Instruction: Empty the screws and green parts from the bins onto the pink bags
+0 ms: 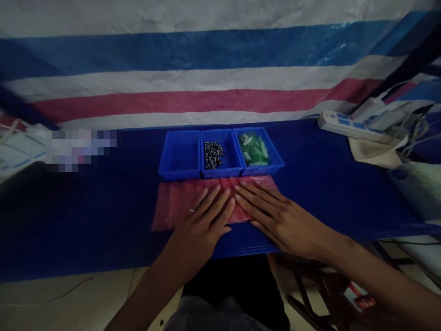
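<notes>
While you sit at the blue worktop (327, 184), your two hands lie flat, palms down, side by side near its front edge. Your left hand (203, 220), with a ring on one finger, and your right hand (275, 216) both have their fingers stretched out straight and gripping nothing; they press on a pink plastic sheet (172, 202), apparently to keep it smooth and still. The fingertips nearly meet at the sheet's middle. Just beyond the sheet, touching its far edge, stand three small blue bins in a row, within easy reach. The left bin (179, 156) looks bare, the middle bin (217, 158) holds small dark metal parts (212, 154), and the right bin (258, 154) holds green-tinted clear pieces (254, 151). Farther right lies a white power strip (347, 125). A striped tarpaulin (206, 69) hangs behind.
</notes>
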Motion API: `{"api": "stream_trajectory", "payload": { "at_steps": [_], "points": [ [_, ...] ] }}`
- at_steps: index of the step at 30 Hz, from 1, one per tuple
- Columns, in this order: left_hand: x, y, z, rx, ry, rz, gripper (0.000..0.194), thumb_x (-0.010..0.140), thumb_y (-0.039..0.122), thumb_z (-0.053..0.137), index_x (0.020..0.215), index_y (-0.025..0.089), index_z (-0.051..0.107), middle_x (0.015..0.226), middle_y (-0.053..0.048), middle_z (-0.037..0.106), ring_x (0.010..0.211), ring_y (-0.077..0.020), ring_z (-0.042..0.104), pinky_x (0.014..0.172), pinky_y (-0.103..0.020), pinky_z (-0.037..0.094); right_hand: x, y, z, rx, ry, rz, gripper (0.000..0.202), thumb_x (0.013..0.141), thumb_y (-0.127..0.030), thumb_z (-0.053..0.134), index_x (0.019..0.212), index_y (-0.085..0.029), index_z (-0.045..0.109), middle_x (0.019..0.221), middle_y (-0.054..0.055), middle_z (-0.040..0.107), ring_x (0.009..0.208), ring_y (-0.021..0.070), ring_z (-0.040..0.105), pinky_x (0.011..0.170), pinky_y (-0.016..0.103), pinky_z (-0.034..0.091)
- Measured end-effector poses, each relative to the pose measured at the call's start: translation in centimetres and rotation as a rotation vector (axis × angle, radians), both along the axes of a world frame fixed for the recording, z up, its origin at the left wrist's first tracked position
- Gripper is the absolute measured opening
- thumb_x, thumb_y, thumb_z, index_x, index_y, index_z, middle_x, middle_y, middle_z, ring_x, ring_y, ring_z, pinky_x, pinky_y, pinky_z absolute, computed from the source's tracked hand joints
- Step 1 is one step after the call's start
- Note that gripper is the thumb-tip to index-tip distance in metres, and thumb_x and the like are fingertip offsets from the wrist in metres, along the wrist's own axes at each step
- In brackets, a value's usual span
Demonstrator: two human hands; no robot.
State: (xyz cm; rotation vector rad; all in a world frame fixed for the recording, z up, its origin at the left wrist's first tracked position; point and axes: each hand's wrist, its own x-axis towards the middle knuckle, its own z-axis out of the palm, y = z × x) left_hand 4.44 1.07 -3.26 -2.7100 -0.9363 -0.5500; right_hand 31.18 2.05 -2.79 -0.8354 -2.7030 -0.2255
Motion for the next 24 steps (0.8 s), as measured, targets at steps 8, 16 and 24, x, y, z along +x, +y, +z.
{"api": "stream_trajectory", "payload": {
  "at_steps": [8,16,24],
  "points": [
    [-5.4,-0.7,-0.3,-0.191,-0.113,0.178,0.069,0.113,0.046,0.040,0.172,0.030,0.009,0.173,-0.012,0.033,0.162,-0.0344,0.029,0.126,-0.065,0.041,-2.1,7.0,7.1,-0.142,0.114,-0.035,0.040,0.111,-0.019,0.040,0.135,-0.006,0.069,0.126,0.017,0.076,0.109,0.0268,0.075,0.099,0.039,0.060],
    [-4.1,1.5,4.0,0.029,-0.152,0.159,0.051,0.107,0.031,0.061,0.155,0.018,0.050,0.151,-0.015,0.063,0.147,-0.0323,0.055,0.120,-0.055,0.052,-9.0,16.2,6.6,-0.393,-0.137,-0.248,0.076,0.113,-0.063,0.020,0.105,-0.013,0.075,0.114,0.020,0.071,0.106,0.0354,0.069,0.093,0.048,0.053],
    [-3.1,11.0,5.8,0.195,0.008,-0.127,0.022,0.107,0.031,0.060,0.102,0.014,0.073,0.120,-0.013,0.076,0.116,-0.0288,0.074,0.088,-0.039,0.069,-9.9,16.2,6.0,-0.386,-0.239,-0.235,0.042,0.113,-0.027,0.037,0.119,-0.006,0.072,0.116,0.022,0.071,0.120,0.0351,0.061,0.098,0.042,0.048]
  ]
}}
